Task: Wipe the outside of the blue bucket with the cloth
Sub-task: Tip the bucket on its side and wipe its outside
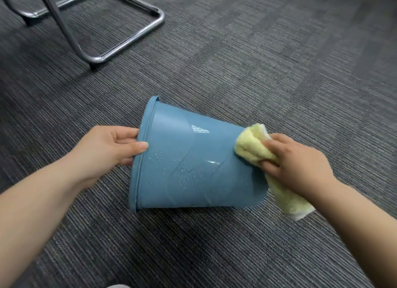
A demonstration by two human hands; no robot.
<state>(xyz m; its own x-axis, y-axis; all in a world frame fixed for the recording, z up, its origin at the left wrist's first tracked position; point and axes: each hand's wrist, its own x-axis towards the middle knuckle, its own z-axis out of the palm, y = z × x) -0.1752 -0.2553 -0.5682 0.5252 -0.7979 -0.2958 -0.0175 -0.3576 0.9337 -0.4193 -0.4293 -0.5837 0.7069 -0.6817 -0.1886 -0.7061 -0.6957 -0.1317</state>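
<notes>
blue plastic, the bucket (pixel 193 165) lies on its side on the grey carpet (pixel 257 62), its long axis running left to right across the person's front, the open rim (pixel 139 158) to the left and the narrower base to the right. the left hand (pixel 107 146) grasps that rim, thumb laid on the outer wall and fingers hooked into the mouth, bracing the bucket. the right hand (pixel 300 165) clutches a bunched yellow cloth (pixel 251 148) and presses it on the wall at the base end, on the far upper side; the cloth's loose tail hangs past the base toward the person. water droplets (pixel 184 171) bead on the wall to the left of the cloth and nearer the person, between the two hands. so the wet patch lies rimward of the wiping hand, and the stroke likely has to travel leftward along the axis, toward the bracing hand. the right wrist is bent, palm down. a chrome chair frame (pixel 129 42) stands well apart.
</notes>
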